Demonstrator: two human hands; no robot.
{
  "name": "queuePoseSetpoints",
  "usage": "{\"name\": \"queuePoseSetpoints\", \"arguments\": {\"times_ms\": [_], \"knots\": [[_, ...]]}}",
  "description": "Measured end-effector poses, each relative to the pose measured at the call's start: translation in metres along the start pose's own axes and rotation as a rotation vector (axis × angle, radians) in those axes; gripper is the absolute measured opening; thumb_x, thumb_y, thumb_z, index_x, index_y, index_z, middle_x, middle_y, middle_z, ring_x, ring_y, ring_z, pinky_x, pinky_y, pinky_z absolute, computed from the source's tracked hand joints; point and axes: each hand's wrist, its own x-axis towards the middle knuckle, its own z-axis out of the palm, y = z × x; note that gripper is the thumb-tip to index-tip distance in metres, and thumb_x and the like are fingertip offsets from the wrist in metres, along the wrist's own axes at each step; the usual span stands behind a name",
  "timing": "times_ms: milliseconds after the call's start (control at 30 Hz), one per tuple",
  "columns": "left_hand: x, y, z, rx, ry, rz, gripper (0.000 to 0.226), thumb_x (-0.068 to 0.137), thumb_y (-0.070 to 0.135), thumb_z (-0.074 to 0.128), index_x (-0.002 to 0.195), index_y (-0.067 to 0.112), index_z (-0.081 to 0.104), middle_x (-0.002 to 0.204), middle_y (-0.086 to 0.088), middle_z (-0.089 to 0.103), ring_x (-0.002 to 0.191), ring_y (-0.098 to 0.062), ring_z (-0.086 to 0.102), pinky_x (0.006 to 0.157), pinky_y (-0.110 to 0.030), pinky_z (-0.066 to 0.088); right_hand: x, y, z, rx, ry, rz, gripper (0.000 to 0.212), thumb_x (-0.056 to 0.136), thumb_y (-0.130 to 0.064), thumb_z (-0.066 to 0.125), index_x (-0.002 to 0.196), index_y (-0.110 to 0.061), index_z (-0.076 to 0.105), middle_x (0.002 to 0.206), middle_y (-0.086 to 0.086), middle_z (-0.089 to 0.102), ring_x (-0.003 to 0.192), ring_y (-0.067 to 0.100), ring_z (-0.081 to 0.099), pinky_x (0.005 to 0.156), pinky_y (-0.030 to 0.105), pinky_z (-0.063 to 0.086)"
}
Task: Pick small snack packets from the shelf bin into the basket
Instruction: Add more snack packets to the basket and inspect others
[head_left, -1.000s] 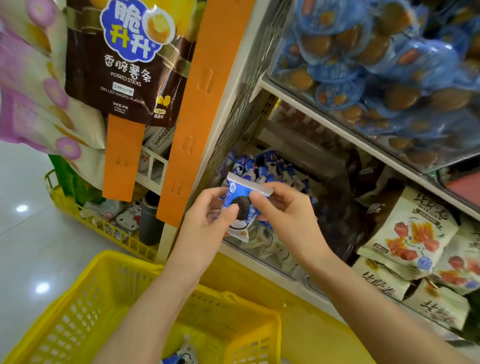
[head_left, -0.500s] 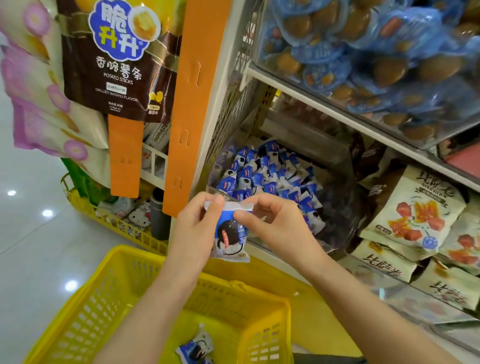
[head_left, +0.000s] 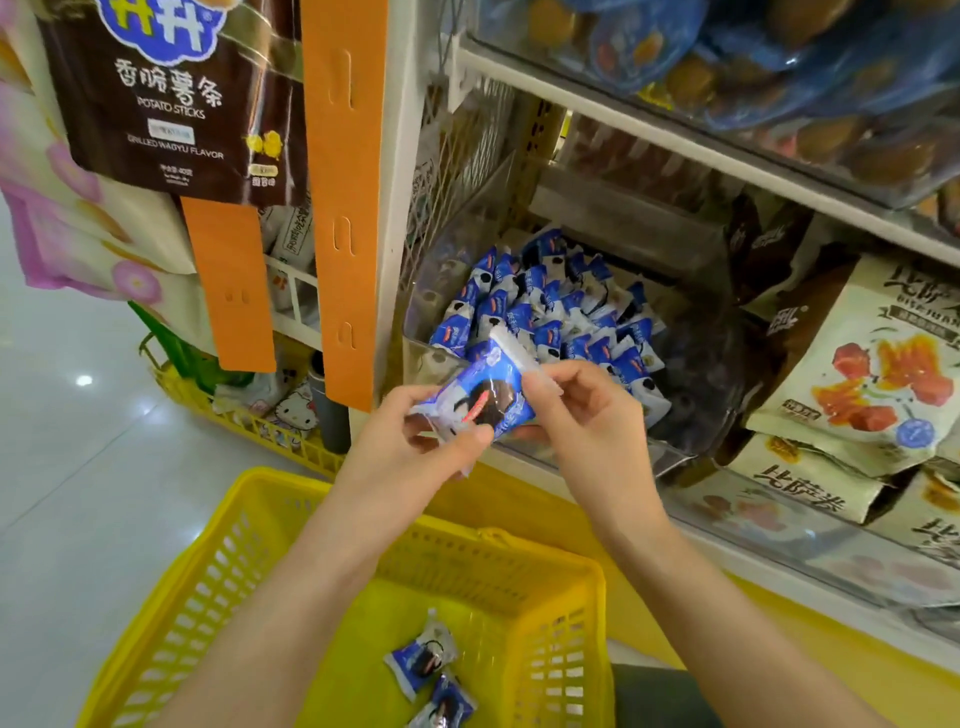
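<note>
The blue snack packet (head_left: 480, 400) looks light, crinkly and slick, and its contents are probably brittle. The flat crimped end seals are therefore safer to hold than the puffed middle. It is in the air just before the shelf bin (head_left: 422, 358), above the yellow basket (head_left: 519, 545), where two like packets (head_left: 423, 660) lie. The left hand (head_left: 415, 447) pinches its lower end and the right hand (head_left: 587, 421) its upper seal, each grip narrow. Half a second earlier the packet hung upright from its top seal; now it slants.
</note>
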Motion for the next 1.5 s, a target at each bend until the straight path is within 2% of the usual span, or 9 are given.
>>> {"name": "queuePoseSetpoints", "arguments": {"times_ms": [100, 300, 400, 600, 833, 1000, 1200, 1300, 1500], "knots": [[-0.001, -0.001, -0.001, -0.054, 0.069, 0.074, 0.03, 0.071, 0.018, 0.072, 0.1, 0.021, 0.062, 0.087, 0.007, 0.073, 0.073, -0.004, 0.066, 0.061, -0.015, 0.052, 0.002, -0.002, -0.007, 0.128, -0.067, 0.065, 0.011, 0.09, -0.005, 0.053, 0.097, 0.003, 0.054, 0.089, 0.017, 0.065, 0.072, 0.009, 0.066, 0.06, 0.018, 0.055], [-0.003, 0.01, -0.01, -0.022, 0.108, 0.193, 0.031, 0.061, 0.041, 0.067, 0.088, 0.026, 0.069, 0.077, 0.01, 0.072, 0.065, 0.001, 0.062, 0.055, -0.011, 0.047, 0.0, 0.0, -0.017, -0.062, -0.3, 0.061, 0.034, 0.083, -0.009, 0.062, 0.114, -0.015, 0.05, 0.096, -0.003, 0.065, 0.085, 0.008, 0.065, 0.077, 0.022, 0.054], [-0.005, 0.012, -0.012, 0.073, 0.048, 0.225, 0.015, 0.071, 0.02, 0.072, 0.083, 0.029, 0.07, 0.073, 0.012, 0.071, 0.06, 0.002, 0.059, 0.054, -0.011, 0.046, -0.004, 0.004, -0.014, -0.18, -0.286, -0.033, 0.033, 0.079, -0.02, 0.066, 0.11, -0.026, 0.054, 0.103, -0.014, 0.062, 0.093, 0.001, 0.062, 0.08, 0.019, 0.052], [-0.012, 0.009, -0.012, 0.307, -0.028, 0.287, 0.033, 0.076, 0.006, 0.07, 0.084, 0.038, 0.07, 0.084, 0.006, 0.069, 0.06, -0.004, 0.062, 0.055, -0.015, 0.049, -0.008, 0.013, -0.01, -0.23, -0.341, -0.148, 0.02, 0.08, -0.021, 0.068, 0.095, -0.031, 0.061, 0.089, -0.016, 0.067, 0.084, 0.003, 0.063, 0.078, 0.02, 0.05], [-0.019, 0.008, -0.005, -0.006, -0.123, 0.16, 0.027, 0.084, 0.024, 0.053, 0.106, 0.032, 0.066, 0.104, 0.007, 0.071, 0.092, -0.011, 0.068, 0.077, -0.02, 0.054, -0.013, 0.013, -0.013, -0.377, -0.096, -0.579, 0.024, 0.076, -0.023, 0.072, 0.098, -0.022, 0.064, 0.097, -0.012, 0.062, 0.096, 0.001, 0.056, 0.086, 0.019, 0.044], [-0.021, 0.007, 0.0, -0.389, -0.264, 0.007, 0.032, 0.087, 0.02, 0.05, 0.117, 0.013, 0.06, 0.113, -0.007, 0.068, 0.099, -0.023, 0.067, 0.072, -0.028, 0.055, -0.012, 0.016, -0.016, -0.481, -0.062, -0.739, 0.024, 0.074, -0.011, 0.074, 0.097, -0.012, 0.068, 0.101, -0.004, 0.061, 0.099, 0.012, 0.058, 0.087, 0.029, 0.047], [-0.021, 0.009, 0.0, 0.078, -0.184, 0.249, 0.034, 0.082, 0.033, 0.06, 0.116, 0.036, 0.059, 0.116, 0.019, 0.063, 0.109, 0.002, 0.057, 0.083, -0.011, 0.045, -0.015, 0.002, -0.012, -0.188, -0.089, -0.39, 0.018, 0.079, -0.029, 0.07, 0.095, -0.026, 0.061, 0.087, -0.016, 0.066, 0.083, 0.002, 0.063, 0.072, 0.015, 0.05], [-0.016, 0.01, 0.005, 0.02, -0.157, 0.239, 0.038, 0.072, 0.039, 0.065, 0.109, 0.033, 0.06, 0.106, 0.017, 0.068, 0.099, 0.003, 0.062, 0.074, -0.007, 0.046, -0.014, -0.004, -0.008, -0.088, -0.136, -0.274, 0.021, 0.078, -0.033, 0.062, 0.096, -0.021, 0.061, 0.089, -0.01, 0.069, 0.081, 0.006, 0.065, 0.071, 0.017, 0.051], [0.007, 0.017, 0.008, -0.077, -0.058, 0.254, 0.025, 0.073, 0.034, 0.06, 0.098, 0.031, 0.062, 0.091, 0.023, 0.07, 0.081, 0.004, 0.066, 0.058, -0.009, 0.049, 0.045, -0.019, -0.018, -0.448, 0.01, -0.263, 0.03, 0.091, -0.041, 0.043, 0.111, -0.023, 0.057, 0.096, -0.016, 0.061, 0.091, -0.003, 0.058, 0.079, 0.01, 0.046]]}}
